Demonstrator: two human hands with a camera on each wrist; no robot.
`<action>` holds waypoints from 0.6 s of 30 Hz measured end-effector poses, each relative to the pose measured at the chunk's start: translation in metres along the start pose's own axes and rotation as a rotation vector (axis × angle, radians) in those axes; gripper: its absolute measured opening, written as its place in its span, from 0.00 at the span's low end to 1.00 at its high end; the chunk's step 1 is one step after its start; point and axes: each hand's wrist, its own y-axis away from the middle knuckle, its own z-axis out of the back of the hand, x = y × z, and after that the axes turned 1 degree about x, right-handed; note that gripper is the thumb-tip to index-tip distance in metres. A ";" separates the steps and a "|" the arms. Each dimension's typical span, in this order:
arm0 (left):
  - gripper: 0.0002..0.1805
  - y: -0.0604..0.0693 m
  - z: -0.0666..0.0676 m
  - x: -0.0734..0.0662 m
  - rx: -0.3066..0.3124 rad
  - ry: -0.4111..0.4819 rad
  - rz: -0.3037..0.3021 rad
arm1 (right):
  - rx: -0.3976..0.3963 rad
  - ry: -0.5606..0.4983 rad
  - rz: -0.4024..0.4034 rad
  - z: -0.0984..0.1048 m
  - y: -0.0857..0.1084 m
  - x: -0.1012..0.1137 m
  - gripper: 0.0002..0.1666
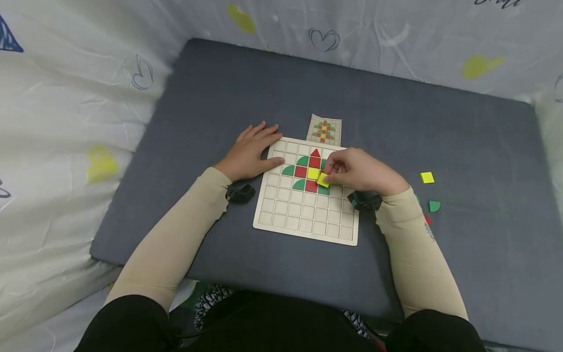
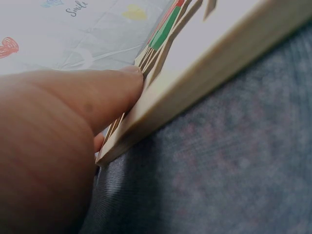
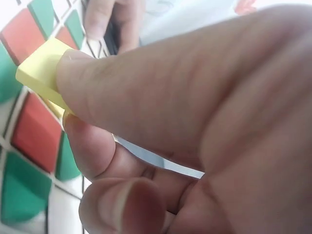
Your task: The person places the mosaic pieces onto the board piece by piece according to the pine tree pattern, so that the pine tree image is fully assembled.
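Observation:
My right hand pinches a yellow square tile between thumb and finger, tilted just over the tiles on a wooden grid board. On the board lie a red triangle, several red squares, a yellow square and several green quarter-round tiles. At the board's left edge, my left hand lies with fingers spread on the table, its thumb resting on the board. Beyond the board is a card printed with a tree-like tile pattern. The right hand hides some tiles.
To the right, on the grey table, lie a loose yellow square tile, a green quarter-round tile and a red piece partly hidden by the right sleeve. A white patterned curtain hangs behind and left.

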 end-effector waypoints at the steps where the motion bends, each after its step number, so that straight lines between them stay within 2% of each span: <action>1: 0.42 0.000 0.000 0.000 0.000 -0.002 0.001 | 0.010 -0.002 0.010 -0.001 0.000 0.001 0.06; 11: 0.42 0.000 0.003 -0.001 0.001 -0.006 0.010 | 0.100 0.005 0.068 -0.015 -0.008 0.015 0.05; 18: 0.42 -0.001 0.004 -0.002 0.004 -0.002 0.013 | 0.139 0.030 0.062 -0.020 -0.009 0.022 0.04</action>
